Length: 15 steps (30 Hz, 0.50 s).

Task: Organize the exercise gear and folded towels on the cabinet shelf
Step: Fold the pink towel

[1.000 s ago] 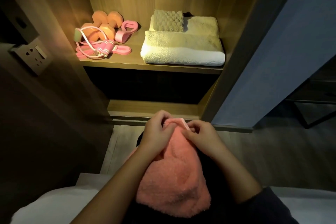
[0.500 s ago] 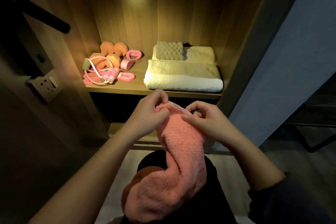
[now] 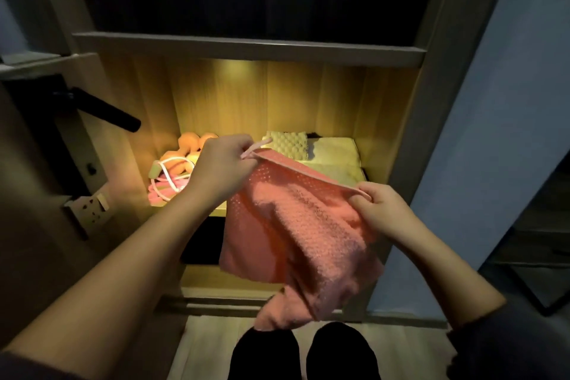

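Before the lit cabinet shelf [image 3: 219,212], both hands hold a pink towel [image 3: 296,234] up by its top hem. The left hand [image 3: 223,168] pinches the far-left corner, where a small hanging loop [image 3: 259,145] sticks out past the fingers. The right hand [image 3: 381,210] pinches the opposite corner, its fingers curled over the edge. Neither hand is free.

The hem is drawn almost taut between the hands and slants from high and far on the left to lower and nearer on the right. Below it the towel hangs open and rumpled in front of the shelf, with its bottom end bunched just above the person's dark-clad legs.

Everything else sits on the shelf beyond the hands. Orange dumbbells [image 3: 185,145] and a pink-and-white skipping rope [image 3: 168,177] crowd the left end, partly hidden behind the left wrist. A stack of folded cream towels [image 3: 334,154] fills the right half, with a small waffle cloth [image 3: 287,142] on its far-left corner.

That stack lies straight past the middle of the held hem, with its long side running left to right along the shelf. The left hand looks nearer to it, while the right hand hangs back toward the body. The pink towel is unfolded, so it probably needs squaring up and folding along that hem. After that, a short push forward and slightly right should set it on the stack.
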Each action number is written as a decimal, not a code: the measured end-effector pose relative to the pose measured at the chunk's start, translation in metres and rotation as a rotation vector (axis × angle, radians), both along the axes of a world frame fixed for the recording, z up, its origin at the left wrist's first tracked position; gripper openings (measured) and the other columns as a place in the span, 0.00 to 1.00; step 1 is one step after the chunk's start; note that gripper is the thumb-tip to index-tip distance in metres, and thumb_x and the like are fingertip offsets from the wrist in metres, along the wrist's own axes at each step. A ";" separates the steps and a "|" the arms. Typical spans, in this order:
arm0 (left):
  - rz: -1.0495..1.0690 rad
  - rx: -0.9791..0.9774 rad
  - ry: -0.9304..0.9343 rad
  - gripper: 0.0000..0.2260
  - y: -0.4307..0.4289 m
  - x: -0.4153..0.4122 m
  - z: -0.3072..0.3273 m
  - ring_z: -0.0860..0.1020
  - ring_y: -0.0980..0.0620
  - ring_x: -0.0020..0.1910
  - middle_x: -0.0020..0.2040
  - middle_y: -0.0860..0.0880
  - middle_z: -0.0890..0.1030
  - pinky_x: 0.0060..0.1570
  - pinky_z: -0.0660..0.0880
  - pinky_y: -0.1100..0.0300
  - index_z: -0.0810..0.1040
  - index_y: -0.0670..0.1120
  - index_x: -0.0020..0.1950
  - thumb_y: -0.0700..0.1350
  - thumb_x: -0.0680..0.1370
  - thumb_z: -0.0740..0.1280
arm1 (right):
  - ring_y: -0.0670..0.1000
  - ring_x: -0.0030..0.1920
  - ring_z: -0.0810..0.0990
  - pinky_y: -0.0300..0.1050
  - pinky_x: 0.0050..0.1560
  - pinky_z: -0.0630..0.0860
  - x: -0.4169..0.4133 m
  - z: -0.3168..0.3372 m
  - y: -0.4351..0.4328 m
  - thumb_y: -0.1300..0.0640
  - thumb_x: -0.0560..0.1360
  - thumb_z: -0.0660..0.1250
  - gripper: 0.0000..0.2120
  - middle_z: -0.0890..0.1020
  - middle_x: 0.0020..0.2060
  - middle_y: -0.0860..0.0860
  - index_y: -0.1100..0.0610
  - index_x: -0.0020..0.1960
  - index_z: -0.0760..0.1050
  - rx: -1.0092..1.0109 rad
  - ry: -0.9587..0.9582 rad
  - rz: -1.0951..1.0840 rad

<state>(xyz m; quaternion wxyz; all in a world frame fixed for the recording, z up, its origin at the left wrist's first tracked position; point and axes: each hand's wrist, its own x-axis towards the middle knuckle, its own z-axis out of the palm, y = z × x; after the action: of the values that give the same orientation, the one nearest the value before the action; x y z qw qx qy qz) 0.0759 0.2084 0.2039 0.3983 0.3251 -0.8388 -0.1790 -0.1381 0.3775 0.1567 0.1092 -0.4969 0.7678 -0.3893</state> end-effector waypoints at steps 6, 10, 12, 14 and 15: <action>0.033 0.084 0.041 0.07 -0.015 -0.003 0.013 0.72 0.59 0.33 0.33 0.54 0.78 0.27 0.62 0.67 0.82 0.46 0.41 0.47 0.77 0.70 | 0.60 0.48 0.79 0.50 0.44 0.74 -0.021 0.032 0.001 0.54 0.79 0.62 0.10 0.82 0.41 0.53 0.51 0.39 0.75 -0.021 0.224 -0.232; -0.140 0.037 0.020 0.14 -0.002 -0.021 0.016 0.70 0.58 0.32 0.29 0.54 0.75 0.31 0.60 0.62 0.78 0.47 0.34 0.50 0.78 0.68 | 0.52 0.48 0.79 0.43 0.46 0.72 -0.012 0.043 -0.009 0.51 0.77 0.66 0.07 0.82 0.45 0.48 0.50 0.53 0.80 0.062 0.249 -0.091; -0.170 -0.019 0.036 0.15 0.006 -0.030 0.022 0.70 0.60 0.31 0.28 0.56 0.74 0.31 0.61 0.63 0.76 0.49 0.33 0.50 0.79 0.68 | 0.45 0.40 0.76 0.36 0.37 0.67 -0.001 0.044 -0.016 0.52 0.78 0.66 0.06 0.79 0.37 0.42 0.52 0.49 0.81 0.035 0.263 -0.009; -0.110 -0.073 0.095 0.12 0.000 -0.029 0.026 0.73 0.55 0.34 0.31 0.55 0.76 0.34 0.64 0.59 0.79 0.48 0.36 0.48 0.79 0.67 | 0.42 0.37 0.75 0.35 0.34 0.67 -0.001 0.042 -0.016 0.54 0.78 0.66 0.07 0.77 0.33 0.41 0.53 0.43 0.81 0.031 0.280 -0.036; -0.049 -0.102 0.100 0.10 -0.006 -0.025 0.027 0.74 0.51 0.35 0.32 0.52 0.77 0.35 0.66 0.55 0.80 0.46 0.38 0.47 0.78 0.67 | 0.45 0.38 0.77 0.39 0.36 0.70 -0.007 0.040 -0.014 0.56 0.77 0.67 0.07 0.80 0.34 0.44 0.55 0.42 0.81 0.068 0.294 -0.063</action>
<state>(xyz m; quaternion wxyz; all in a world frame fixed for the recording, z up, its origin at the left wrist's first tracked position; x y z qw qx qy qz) 0.0511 0.2027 0.2309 0.4510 0.2746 -0.8337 -0.1619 -0.1449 0.3634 0.1965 0.0000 -0.5203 0.8034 -0.2895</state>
